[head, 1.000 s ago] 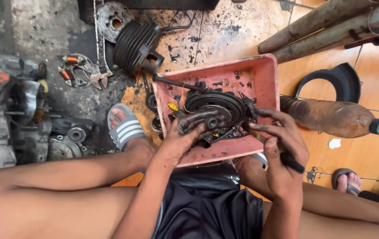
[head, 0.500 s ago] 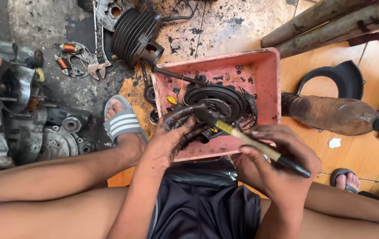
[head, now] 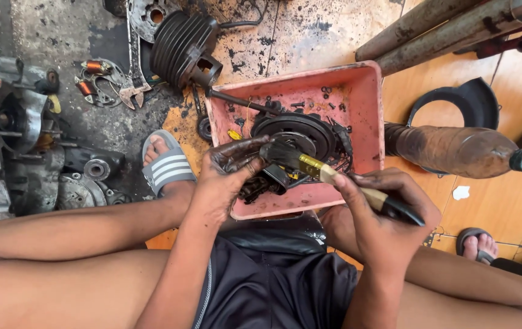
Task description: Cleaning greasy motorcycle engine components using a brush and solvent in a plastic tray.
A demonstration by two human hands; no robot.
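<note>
The right hand is curled tight round the black handle of a paintbrush, thumb pressed along the pale shaft, the dark bristles pointing left and far into the tray. The left hand, black with grease, is half closed, its fingers bent round a small dark part that it holds at the near side of the pink tray; exactly how the fingertips grip it I cannot tell, the grime hides that. Brush tip and left fingers are just beside each other, over the black flywheel disc lying in the tray among loose screws and wires.

To my eye the grip is the weak point: oily fingers on an oily part, and it could slip down into the clutter of wires. The tray rests at the person's lap edge, so a hard shove of the brush might tip it.

Further left, a sandalled foot rests on the stained floor, with a finned cylinder beyond it and an engine casing at far left. To the right lies a rusty exhaust pipe.
</note>
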